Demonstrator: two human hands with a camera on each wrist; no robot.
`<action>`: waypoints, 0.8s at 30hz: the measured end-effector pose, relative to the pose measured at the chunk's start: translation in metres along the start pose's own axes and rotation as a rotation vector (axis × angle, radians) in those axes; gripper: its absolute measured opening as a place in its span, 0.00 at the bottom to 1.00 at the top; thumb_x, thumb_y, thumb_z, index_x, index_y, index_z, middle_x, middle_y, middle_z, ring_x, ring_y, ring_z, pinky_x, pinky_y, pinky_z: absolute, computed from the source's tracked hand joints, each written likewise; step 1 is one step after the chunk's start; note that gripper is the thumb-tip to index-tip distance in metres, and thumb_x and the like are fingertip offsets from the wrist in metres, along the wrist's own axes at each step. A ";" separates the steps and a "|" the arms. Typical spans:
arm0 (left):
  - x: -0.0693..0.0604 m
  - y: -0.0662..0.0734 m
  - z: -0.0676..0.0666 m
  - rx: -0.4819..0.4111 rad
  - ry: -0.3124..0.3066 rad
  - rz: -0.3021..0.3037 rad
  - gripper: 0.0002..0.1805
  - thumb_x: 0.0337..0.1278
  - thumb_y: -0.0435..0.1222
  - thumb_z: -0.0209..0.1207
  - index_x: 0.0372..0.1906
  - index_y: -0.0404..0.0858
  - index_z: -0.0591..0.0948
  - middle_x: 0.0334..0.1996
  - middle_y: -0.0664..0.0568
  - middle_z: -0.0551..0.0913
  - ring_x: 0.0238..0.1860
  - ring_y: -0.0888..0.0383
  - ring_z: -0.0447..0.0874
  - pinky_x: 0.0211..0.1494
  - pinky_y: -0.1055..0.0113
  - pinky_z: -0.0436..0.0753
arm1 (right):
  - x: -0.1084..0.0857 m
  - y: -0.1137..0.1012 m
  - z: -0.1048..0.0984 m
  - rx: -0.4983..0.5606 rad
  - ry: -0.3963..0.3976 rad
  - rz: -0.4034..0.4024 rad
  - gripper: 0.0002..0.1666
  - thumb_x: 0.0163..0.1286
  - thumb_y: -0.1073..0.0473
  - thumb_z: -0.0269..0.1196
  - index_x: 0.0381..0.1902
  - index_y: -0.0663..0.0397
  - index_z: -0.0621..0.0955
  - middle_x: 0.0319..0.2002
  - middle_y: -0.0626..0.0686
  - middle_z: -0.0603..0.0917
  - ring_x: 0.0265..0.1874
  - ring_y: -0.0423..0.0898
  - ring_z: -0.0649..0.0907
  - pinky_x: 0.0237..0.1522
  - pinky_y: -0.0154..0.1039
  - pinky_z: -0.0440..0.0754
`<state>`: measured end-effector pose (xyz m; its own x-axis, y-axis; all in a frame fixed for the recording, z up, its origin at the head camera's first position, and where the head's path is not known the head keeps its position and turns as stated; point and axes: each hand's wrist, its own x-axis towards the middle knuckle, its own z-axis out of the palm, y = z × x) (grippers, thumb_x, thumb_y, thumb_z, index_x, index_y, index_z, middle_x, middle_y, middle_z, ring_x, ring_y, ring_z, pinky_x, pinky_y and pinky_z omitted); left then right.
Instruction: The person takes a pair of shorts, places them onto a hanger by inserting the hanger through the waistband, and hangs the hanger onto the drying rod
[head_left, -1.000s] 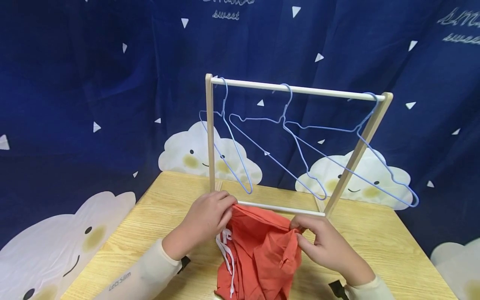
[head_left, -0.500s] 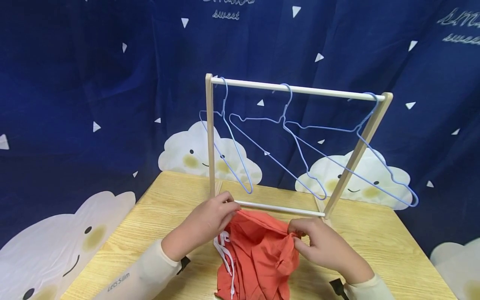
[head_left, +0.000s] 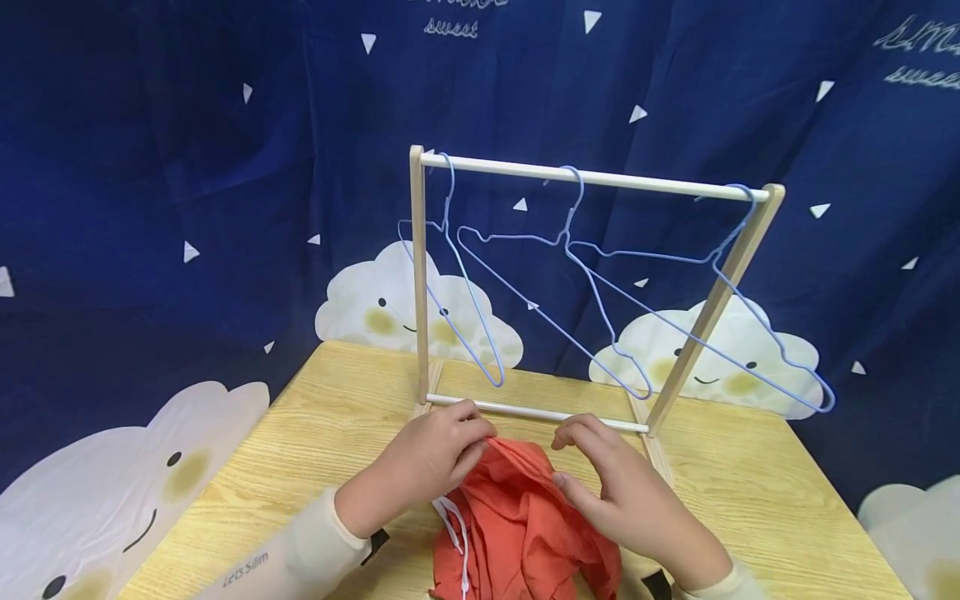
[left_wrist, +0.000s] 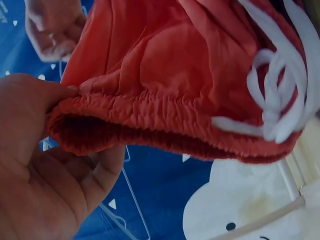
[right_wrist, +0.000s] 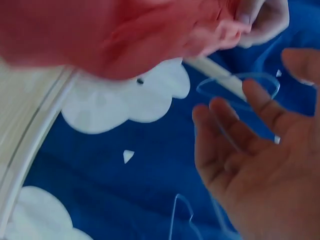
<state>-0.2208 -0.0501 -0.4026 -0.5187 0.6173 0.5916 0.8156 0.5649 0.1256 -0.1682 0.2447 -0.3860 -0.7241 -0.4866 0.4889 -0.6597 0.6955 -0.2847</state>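
Note:
A pair of red drawstring shorts (head_left: 525, 525) hangs bunched over the near middle of the table. My left hand (head_left: 431, 458) pinches the edge of the elastic waistband, thumb on one side and fingers on the other. The gathered waistband (left_wrist: 165, 112) and a knotted white drawstring (left_wrist: 272, 95) show closely in the left wrist view. To the right, my right hand (head_left: 630, 492) holds nothing; its fingers are spread and loosely bent. In the right wrist view this right hand (right_wrist: 250, 160) is apart from the cloth. The lower part of the shorts is cut off by the head view's bottom edge.
Behind the hands stands a rack with a white top bar (head_left: 600, 179) and wooden posts. Three blue wire hangers hang there: left (head_left: 472, 292), middle (head_left: 596, 283) and right (head_left: 738, 292). A dark blue cloud-printed curtain (head_left: 187, 167) backs the light wooden table (head_left: 330, 400).
My right hand has let go of the waistband and its fingers have spread. My left hand, still pinching, has moved slightly right and down, and the right side of the shorts has dropped.

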 end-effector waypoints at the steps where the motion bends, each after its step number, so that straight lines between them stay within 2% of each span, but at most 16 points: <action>1: 0.000 0.002 0.000 -0.013 0.003 0.000 0.08 0.69 0.34 0.68 0.48 0.46 0.90 0.41 0.57 0.85 0.35 0.64 0.84 0.39 0.70 0.86 | 0.001 -0.004 0.002 -0.008 0.009 0.008 0.18 0.73 0.54 0.73 0.56 0.36 0.80 0.56 0.34 0.79 0.53 0.35 0.82 0.55 0.45 0.86; 6: 0.001 0.013 0.000 -0.067 0.044 0.014 0.03 0.70 0.38 0.70 0.44 0.45 0.90 0.36 0.59 0.87 0.34 0.65 0.83 0.40 0.71 0.85 | 0.003 -0.019 0.015 -0.052 0.029 0.024 0.21 0.70 0.51 0.76 0.57 0.41 0.82 0.54 0.37 0.81 0.51 0.35 0.80 0.52 0.43 0.87; 12: 0.001 0.026 -0.001 -0.136 0.084 0.056 0.06 0.66 0.38 0.74 0.42 0.42 0.88 0.33 0.59 0.89 0.31 0.66 0.84 0.41 0.73 0.85 | 0.002 -0.026 0.036 -0.096 0.039 -0.058 0.23 0.68 0.52 0.77 0.58 0.41 0.82 0.53 0.38 0.82 0.52 0.36 0.82 0.54 0.42 0.87; 18: 0.000 0.032 0.000 -0.177 0.096 0.106 0.11 0.65 0.39 0.75 0.36 0.44 0.81 0.25 0.60 0.82 0.25 0.69 0.73 0.33 0.80 0.75 | 0.000 -0.027 0.044 -0.106 0.087 -0.122 0.20 0.68 0.57 0.76 0.56 0.40 0.84 0.49 0.36 0.86 0.50 0.36 0.84 0.52 0.40 0.87; 24: -0.001 0.034 0.000 -0.177 0.112 0.142 0.13 0.63 0.40 0.76 0.35 0.44 0.80 0.22 0.63 0.79 0.24 0.69 0.68 0.31 0.80 0.71 | 0.000 -0.026 0.046 -0.096 0.098 -0.145 0.16 0.67 0.59 0.76 0.49 0.37 0.86 0.36 0.33 0.83 0.36 0.31 0.80 0.40 0.30 0.82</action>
<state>-0.1932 -0.0314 -0.3991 -0.3723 0.6136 0.6963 0.9155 0.3661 0.1669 -0.1600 0.2019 -0.4167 -0.5968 -0.5343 0.5986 -0.7297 0.6716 -0.1281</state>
